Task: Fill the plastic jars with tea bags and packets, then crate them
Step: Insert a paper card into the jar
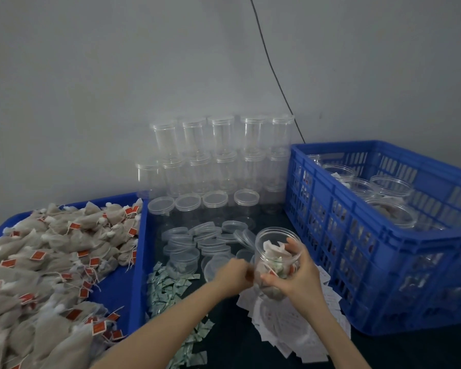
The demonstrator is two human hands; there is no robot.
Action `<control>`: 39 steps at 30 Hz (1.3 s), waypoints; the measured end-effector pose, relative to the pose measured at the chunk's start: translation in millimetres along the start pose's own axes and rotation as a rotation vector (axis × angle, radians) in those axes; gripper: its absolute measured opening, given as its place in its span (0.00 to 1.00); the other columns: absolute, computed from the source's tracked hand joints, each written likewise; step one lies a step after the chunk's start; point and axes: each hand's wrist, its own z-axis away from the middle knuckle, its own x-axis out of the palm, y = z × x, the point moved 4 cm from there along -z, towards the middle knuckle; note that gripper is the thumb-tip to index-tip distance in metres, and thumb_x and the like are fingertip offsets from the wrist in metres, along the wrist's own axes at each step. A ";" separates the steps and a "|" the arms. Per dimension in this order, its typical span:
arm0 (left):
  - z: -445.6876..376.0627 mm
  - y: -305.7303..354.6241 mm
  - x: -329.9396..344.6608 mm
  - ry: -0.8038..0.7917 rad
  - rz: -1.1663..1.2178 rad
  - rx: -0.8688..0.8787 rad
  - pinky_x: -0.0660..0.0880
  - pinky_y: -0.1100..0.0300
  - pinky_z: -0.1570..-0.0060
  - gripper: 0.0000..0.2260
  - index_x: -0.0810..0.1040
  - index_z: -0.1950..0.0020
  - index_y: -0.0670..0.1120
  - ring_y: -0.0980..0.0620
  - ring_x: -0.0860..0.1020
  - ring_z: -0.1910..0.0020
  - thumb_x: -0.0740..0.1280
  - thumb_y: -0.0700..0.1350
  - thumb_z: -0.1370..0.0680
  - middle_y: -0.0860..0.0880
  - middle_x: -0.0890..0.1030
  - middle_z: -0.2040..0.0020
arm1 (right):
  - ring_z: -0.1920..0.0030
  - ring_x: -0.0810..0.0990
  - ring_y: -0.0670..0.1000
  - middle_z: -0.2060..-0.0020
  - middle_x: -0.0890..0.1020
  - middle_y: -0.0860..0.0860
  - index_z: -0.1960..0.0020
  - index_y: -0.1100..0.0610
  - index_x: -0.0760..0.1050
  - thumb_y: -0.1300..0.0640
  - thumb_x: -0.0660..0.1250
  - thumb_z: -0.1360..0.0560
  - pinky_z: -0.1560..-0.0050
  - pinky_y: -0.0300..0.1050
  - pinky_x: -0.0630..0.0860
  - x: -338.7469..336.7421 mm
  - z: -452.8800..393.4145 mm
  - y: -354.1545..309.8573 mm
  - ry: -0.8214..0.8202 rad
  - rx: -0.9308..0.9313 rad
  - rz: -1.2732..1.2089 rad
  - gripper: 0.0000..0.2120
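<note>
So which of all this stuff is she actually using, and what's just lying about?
In use: jar in both hands, tea bags, green packets, lids, empty jars, blue crate.
Lying about: black cable on the wall.

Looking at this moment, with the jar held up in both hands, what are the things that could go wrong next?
1. The open jar has no lid and is tilted in the right hand; tea bags could spill out.
2. The left hand works close to the loose lids; a sweep may scatter them.
3. The stacked empty jars stand several tiers high behind; reaching for one could topple them.
</note>
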 end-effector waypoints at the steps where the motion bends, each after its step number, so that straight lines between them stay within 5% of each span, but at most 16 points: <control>1: -0.3 2.6 4.6 0.008 -0.009 0.021 0.72 0.58 0.58 0.07 0.81 0.55 0.41 0.48 0.79 0.57 0.66 0.43 0.23 0.44 0.83 0.55 | 0.44 0.74 0.32 0.42 0.74 0.37 0.41 0.37 0.67 0.61 0.84 0.42 0.50 0.28 0.71 -6.1 0.8 1.5 0.006 0.007 0.003 0.39; 5: -2.6 11.8 23.1 -0.094 -0.061 0.092 0.76 0.53 0.44 0.10 0.81 0.43 0.47 0.49 0.79 0.46 0.66 0.45 0.22 0.48 0.82 0.45 | 0.42 0.74 0.33 0.41 0.73 0.37 0.35 0.42 0.67 0.56 0.84 0.41 0.49 0.28 0.72 -25.9 5.0 7.2 0.053 -0.006 0.060 0.41; 10: -2.1 22.4 33.6 -0.098 -0.178 0.169 0.72 0.56 0.50 0.14 0.79 0.41 0.51 0.49 0.75 0.44 0.70 0.48 0.27 0.49 0.76 0.42 | 0.38 0.74 0.42 0.40 0.72 0.35 0.31 0.43 0.65 0.47 0.82 0.45 0.39 0.44 0.73 -32.7 7.0 7.6 0.047 -0.013 0.124 0.46; 14: -0.4 21.5 36.5 -0.053 -0.169 0.194 0.69 0.58 0.53 0.10 0.80 0.45 0.51 0.49 0.75 0.45 0.68 0.46 0.25 0.50 0.75 0.43 | 0.38 0.73 0.42 0.41 0.71 0.34 0.31 0.42 0.65 0.35 0.76 0.49 0.37 0.45 0.72 -31.6 8.2 5.1 0.034 -0.034 0.180 0.49; 19: 1.7 19.0 39.7 -0.048 -0.137 0.186 0.71 0.57 0.55 0.08 0.80 0.46 0.49 0.48 0.77 0.47 0.65 0.44 0.24 0.48 0.78 0.45 | 0.38 0.74 0.42 0.40 0.73 0.36 0.32 0.41 0.65 0.37 0.77 0.49 0.37 0.48 0.74 -30.2 9.4 7.8 0.033 -0.003 0.155 0.48; 24: 0.4 22.2 30.3 -0.072 -0.140 0.180 0.70 0.58 0.55 0.11 0.78 0.43 0.48 0.49 0.78 0.47 0.66 0.49 0.24 0.49 0.81 0.46 | 0.37 0.74 0.44 0.40 0.73 0.37 0.34 0.38 0.63 0.50 0.84 0.44 0.36 0.48 0.74 -28.8 11.2 11.7 0.027 -0.005 0.169 0.46; 30: 6.2 26.8 30.8 -0.105 -0.201 0.120 0.73 0.53 0.53 0.10 0.77 0.45 0.41 0.42 0.78 0.47 0.64 0.44 0.24 0.42 0.80 0.46 | 0.38 0.74 0.41 0.40 0.73 0.37 0.37 0.34 0.63 0.44 0.81 0.47 0.36 0.50 0.75 -21.2 11.5 10.9 0.009 0.016 0.122 0.44; 39: 1.4 19.9 18.4 -0.092 -0.020 0.119 0.74 0.58 0.53 0.09 0.80 0.48 0.42 0.48 0.79 0.50 0.64 0.44 0.23 0.45 0.82 0.49 | 0.37 0.75 0.45 0.39 0.74 0.39 0.38 0.33 0.63 0.39 0.78 0.50 0.35 0.53 0.74 -20.6 10.7 10.8 0.026 0.037 0.093 0.44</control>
